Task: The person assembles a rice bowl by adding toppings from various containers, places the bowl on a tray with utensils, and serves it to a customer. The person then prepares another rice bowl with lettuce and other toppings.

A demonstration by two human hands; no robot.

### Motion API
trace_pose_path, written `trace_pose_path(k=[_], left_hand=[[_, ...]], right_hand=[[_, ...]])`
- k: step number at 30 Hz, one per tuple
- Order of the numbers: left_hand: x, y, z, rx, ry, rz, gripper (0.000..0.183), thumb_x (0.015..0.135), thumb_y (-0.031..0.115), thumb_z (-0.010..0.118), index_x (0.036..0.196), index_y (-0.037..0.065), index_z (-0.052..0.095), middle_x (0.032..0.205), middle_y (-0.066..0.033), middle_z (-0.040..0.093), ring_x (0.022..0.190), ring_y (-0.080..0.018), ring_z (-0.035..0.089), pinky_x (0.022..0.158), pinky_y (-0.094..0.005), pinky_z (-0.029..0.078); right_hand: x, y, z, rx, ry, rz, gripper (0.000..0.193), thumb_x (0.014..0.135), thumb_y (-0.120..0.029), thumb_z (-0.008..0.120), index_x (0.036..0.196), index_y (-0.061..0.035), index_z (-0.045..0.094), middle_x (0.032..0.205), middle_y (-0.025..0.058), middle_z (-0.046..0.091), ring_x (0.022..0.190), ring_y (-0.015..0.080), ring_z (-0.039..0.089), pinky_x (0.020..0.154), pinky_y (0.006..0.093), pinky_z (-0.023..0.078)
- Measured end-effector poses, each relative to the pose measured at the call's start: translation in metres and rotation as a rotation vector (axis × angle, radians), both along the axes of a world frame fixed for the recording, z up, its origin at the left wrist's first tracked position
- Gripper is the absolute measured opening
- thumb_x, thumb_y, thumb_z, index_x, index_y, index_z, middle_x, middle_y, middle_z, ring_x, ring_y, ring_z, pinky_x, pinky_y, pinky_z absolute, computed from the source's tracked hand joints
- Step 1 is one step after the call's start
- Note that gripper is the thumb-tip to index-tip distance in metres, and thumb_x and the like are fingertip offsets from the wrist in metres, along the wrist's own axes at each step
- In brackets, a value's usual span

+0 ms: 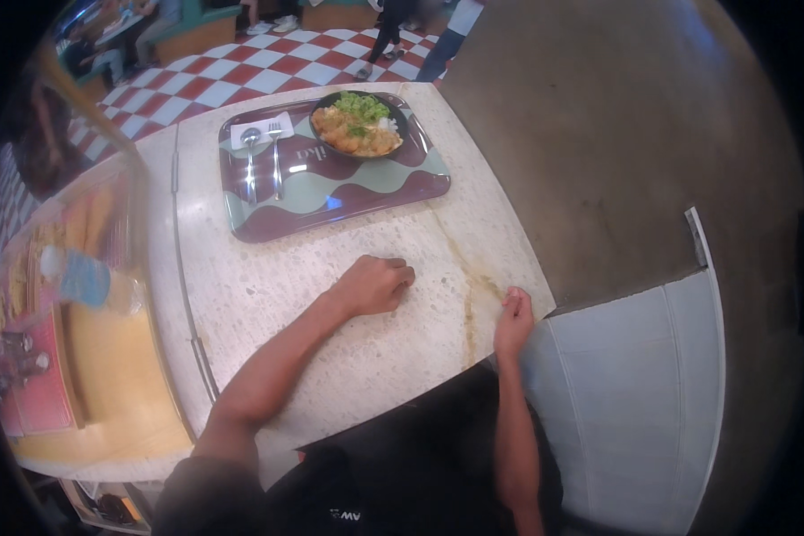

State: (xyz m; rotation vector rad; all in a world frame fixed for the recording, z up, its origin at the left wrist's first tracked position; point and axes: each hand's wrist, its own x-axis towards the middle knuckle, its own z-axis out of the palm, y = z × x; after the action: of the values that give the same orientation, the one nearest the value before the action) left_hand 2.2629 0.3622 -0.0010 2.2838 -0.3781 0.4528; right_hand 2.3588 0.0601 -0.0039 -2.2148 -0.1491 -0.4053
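Observation:
My left hand (377, 286) rests on the speckled pale counter (268, 295) in a loose fist, and nothing shows in it. My right hand (514, 323) is at the counter's right edge, fingers curled together, with no object visible in them. Beyond both hands, apart from them, lies a maroon and mint wavy-patterned tray (366, 201). On it stands a black bowl (316, 136) of rice with golden fried pieces in sauce and shredded green vegetable. To the bowl's left, a spoon (251, 165) and a fork (277, 165) lie with their heads on a white napkin (240, 134).
Behind a clear partition on the left stand a bottle with a blue label (85, 279) and small dark jars (31, 362). Brown floor (616, 161) and a pale grey panel (634, 375) border the counter's right. People stand and sit beyond, around a red-and-white checkered floor (241, 71).

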Motion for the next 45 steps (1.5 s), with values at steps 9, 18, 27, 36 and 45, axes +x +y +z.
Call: trace_pose_path(k=[9,18,27,36,45], left_hand=[[0.000,-0.011,0.012,0.272,0.017,0.184,0.019,0.078,0.010,0.061,0.096,0.006,0.061,0.088,-0.0125,0.062,0.070,-0.0364,0.064,0.061,-0.0467,0.053],[-0.218,-0.087,0.027,0.352,0.023,0.290,0.048,0.089,0.021,0.059,0.134,0.007,0.055,0.139,-0.0146,0.052,0.119,-0.0310,0.054,0.102,-0.0470,0.042],[-0.333,0.010,0.025,0.450,0.075,0.576,0.039,0.094,0.024,0.057,0.132,0.014,0.061,0.138,-0.0120,0.055,0.117,-0.0307,0.056,0.101,-0.0461,0.043],[-0.183,0.041,0.059,-0.416,0.014,0.668,0.024,0.092,0.015,0.056,0.100,-0.002,0.071,0.099,-0.0211,0.069,0.092,-0.0358,0.067,0.084,-0.0422,0.052],[-0.110,0.043,0.037,-0.792,0.092,0.490,0.026,0.100,0.015,0.051,0.102,-0.004,0.069,0.080,-0.0083,0.069,0.061,-0.0125,0.061,0.058,-0.0276,0.050]], right_hand=[[0.001,0.002,0.005,-0.019,-0.073,-0.002,0.019,0.101,-0.022,0.052,0.105,-0.0099,0.066,0.086,0.0152,0.073,0.078,0.0288,0.072,0.070,0.0402,0.052],[-0.008,-0.021,-0.015,-0.128,-0.097,0.010,0.023,0.098,-0.023,0.054,0.111,-0.0066,0.063,0.101,0.0155,0.070,0.096,0.0295,0.068,0.083,0.0430,0.050],[-0.149,0.095,0.008,-0.626,0.172,0.090,0.070,0.098,-0.042,0.048,0.152,-0.0012,0.031,0.160,0.0213,0.023,0.149,0.0441,0.015,0.118,0.0581,0.015],[-0.155,0.092,0.012,-0.610,-0.002,0.022,0.063,0.094,-0.039,0.054,0.144,-0.0025,0.045,0.153,0.0183,0.040,0.146,0.0371,0.028,0.114,0.0563,0.024],[-0.147,0.098,0.008,-0.494,-0.110,0.003,0.050,0.091,-0.026,0.061,0.136,-0.0068,0.055,0.147,0.0153,0.048,0.141,0.0335,0.037,0.112,0.0485,0.027]])
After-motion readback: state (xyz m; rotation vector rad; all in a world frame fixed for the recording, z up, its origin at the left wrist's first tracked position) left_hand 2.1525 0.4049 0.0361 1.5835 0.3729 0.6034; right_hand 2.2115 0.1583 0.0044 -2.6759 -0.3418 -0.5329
